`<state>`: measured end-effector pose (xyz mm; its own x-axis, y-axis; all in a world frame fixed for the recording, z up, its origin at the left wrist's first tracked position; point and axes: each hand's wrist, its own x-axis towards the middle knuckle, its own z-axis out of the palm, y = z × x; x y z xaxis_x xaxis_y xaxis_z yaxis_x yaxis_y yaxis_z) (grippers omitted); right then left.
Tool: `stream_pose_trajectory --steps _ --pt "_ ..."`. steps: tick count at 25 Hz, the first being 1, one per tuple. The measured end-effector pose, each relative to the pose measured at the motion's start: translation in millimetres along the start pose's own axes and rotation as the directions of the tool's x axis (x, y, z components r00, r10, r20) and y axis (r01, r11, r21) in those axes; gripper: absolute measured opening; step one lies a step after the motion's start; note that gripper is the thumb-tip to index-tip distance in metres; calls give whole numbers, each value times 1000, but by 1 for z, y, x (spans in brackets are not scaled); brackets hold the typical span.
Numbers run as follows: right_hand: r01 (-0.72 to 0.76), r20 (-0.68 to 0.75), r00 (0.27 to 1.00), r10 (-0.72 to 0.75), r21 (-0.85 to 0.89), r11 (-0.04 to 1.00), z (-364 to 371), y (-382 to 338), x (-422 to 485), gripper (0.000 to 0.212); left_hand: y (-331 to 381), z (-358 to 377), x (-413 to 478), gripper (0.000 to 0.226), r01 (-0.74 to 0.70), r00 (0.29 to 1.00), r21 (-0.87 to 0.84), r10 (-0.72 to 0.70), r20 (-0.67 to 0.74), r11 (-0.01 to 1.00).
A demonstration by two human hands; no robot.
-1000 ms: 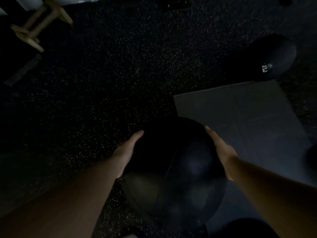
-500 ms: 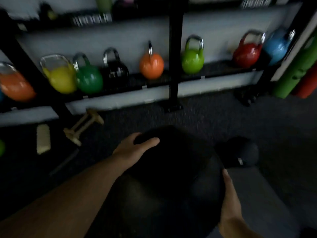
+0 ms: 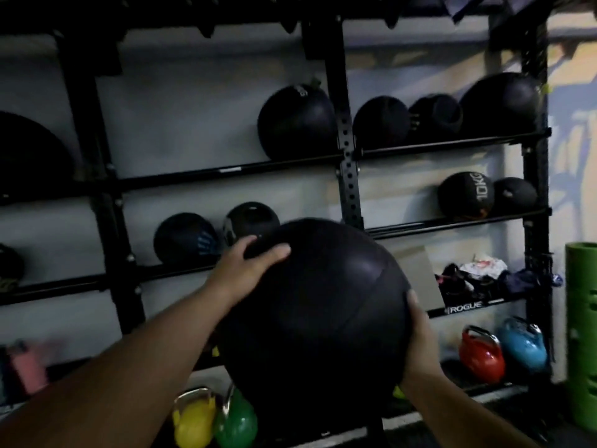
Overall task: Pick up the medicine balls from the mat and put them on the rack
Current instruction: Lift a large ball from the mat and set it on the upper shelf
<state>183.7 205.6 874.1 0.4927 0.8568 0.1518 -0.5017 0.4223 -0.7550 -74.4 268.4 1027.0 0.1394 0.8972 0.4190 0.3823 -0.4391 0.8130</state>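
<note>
A: What do I hold now?

B: I have the medicine ball (image 3: 319,305) between both hands, lifted in front of the rack (image 3: 347,163). The left hand (image 3: 245,270) lies spread on the upper left side of the ball, fingers curved over the top. The right hand (image 3: 420,344) is pressed flat on the lower right side and carries the weight from below. So each grip is open-palmed against the ball, and the ball sits between them, touching both.

A: How should I do this step well?

B: I think I should keep the right palm under the ball and let the left only guide it. The ball looks big and smooth, so it could slip if I loosen too early.

A: Where can it go?

B: Beyond the left grip, two smaller balls (image 3: 185,237) rest on the lower rail. Beyond the right grip, that rail looks free before the 10KG ball (image 3: 465,195). Higher and farther, a large ball (image 3: 295,121) sits on the upper rail with free space beside it. Low down stand the kettlebells (image 3: 481,354).
</note>
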Motion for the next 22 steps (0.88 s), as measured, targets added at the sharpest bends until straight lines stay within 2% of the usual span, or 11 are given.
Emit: stream_pose_trajectory --steps 2,6,11,16,19,20,22 --pt "113 63 992 -109 -65 991 58 -49 22 104 50 -36 27 123 -95 994 -43 92 -67 995" --pt "217 128 968 -216 11 976 136 -100 90 107 119 -79 85 110 -224 962 -42 213 -173 974" --pt "239 301 921 -247 63 969 233 -140 183 122 165 -116 177 109 -358 894 11 346 -285 934" --pt "307 381 866 -325 110 945 327 -137 255 114 154 -172 263 119 -461 786 68 443 -431 885" --pt "352 433 824 -365 113 929 386 -121 300 119 125 -209 328 141 -513 727 52 466 -503 857" --pt "376 436 811 -390 121 919 406 -115 317 120 114 -223 353 141 -535 723 22 472 -504 844" --pt "429 428 790 -440 128 894 440 -106 346 119 95 -245 402 129 -567 745 -63 479 -464 821"
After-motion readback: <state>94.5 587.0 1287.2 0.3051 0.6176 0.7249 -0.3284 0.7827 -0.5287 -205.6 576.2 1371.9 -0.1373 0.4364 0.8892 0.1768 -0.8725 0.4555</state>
